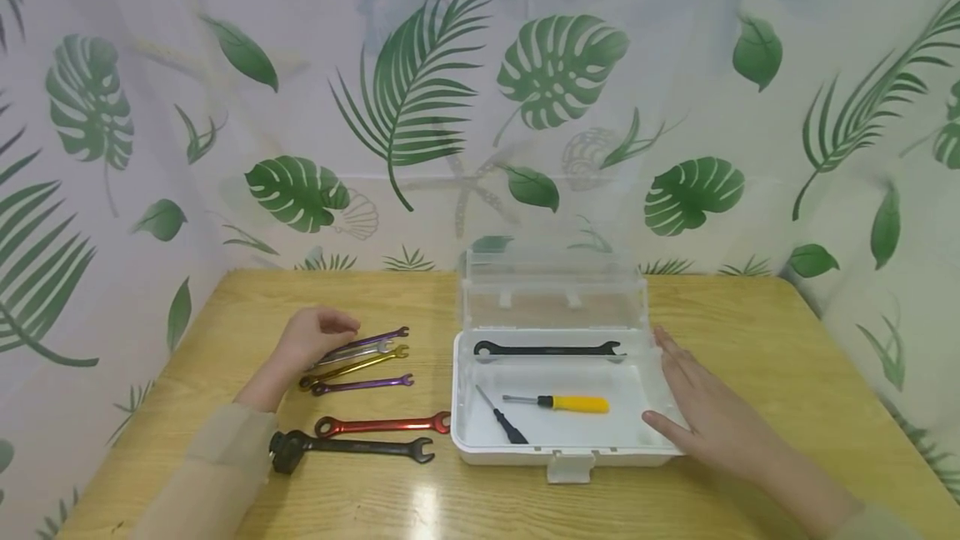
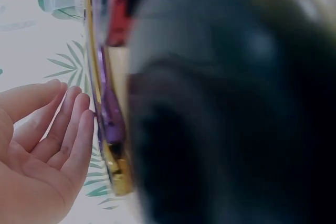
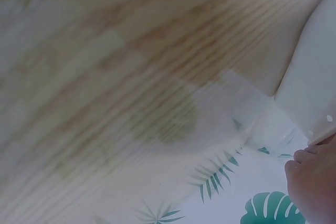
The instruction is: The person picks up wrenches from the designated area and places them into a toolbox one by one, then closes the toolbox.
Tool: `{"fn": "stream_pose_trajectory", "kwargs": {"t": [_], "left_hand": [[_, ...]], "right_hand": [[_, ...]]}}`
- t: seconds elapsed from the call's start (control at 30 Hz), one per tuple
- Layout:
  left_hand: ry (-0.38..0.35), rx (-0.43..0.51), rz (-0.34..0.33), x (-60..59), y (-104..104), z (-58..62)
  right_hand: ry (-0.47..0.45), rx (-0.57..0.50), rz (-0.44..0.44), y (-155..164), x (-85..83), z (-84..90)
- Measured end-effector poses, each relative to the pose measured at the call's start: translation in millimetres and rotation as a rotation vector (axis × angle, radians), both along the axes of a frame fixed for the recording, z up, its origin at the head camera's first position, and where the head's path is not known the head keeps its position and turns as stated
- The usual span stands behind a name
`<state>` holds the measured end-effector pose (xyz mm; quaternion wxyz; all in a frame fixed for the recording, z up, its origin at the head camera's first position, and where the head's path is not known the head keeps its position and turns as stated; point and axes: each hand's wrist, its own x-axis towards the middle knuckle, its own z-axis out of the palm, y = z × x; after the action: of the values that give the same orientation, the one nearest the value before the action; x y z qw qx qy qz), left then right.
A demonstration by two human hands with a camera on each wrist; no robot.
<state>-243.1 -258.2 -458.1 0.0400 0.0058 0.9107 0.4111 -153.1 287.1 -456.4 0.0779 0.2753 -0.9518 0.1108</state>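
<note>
And here's the rectangular white plastic toolbox point(image 1: 510, 458), its clear, glossy lid point(image 1: 555, 269) standing up along the far side and its flap-like latch point(image 1: 571, 467) hanging down in front. Inside, a smooth black metal wrench point(image 1: 547, 349) lies crosswise at the far end, with a yellow-handled screwdriver point(image 1: 577, 404) nearer and a slim black-handled screwdriver point(image 1: 506, 425) slanting to its left. Out to the left it's all shiny metal: a far purple wrench point(image 1: 378, 338), a silver wrench point(image 1: 362, 352), a gold wrench point(image 1: 358, 367) and a near purple wrench point(image 1: 363, 385), then a thicker red wrench point(image 1: 382, 425) and a second black wrench point(image 1: 367, 445) closest in. Everything sits on a pale, wood-grained table point(image 1: 360, 498), and behind it runs a light backdrop point(image 1: 300, 40) printed with green leaves and faint shells. Now to the hands! The left hand point(image 1: 311, 342) is loose, palm bare, fingers gently bent, at the left end of the far purple and silver wrenches; whether a fingertip touches metal, I can't tell. The right hand point(image 1: 705, 415) lies relaxed along the toolbox's right side, fingers stretched out, thumb reaching over the rim, gripping nothing.
</note>
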Motion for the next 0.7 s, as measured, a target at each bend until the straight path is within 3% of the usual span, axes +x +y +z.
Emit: {"fn": "stream_pose_trajectory", "kwargs": {"t": [0.43,0.7], "left_hand": [[0.023,-0.037,-0.007,-2.6,-10.9,-6.8],[-0.010,-0.047,-0.001,-2.0,-11.5,-10.2]], "right_hand": [[-0.018,0.006,-0.028,-1.9,1.4,-2.8],[0.016,-0.005,-0.002,1.3,-1.4,-5.6]]}}
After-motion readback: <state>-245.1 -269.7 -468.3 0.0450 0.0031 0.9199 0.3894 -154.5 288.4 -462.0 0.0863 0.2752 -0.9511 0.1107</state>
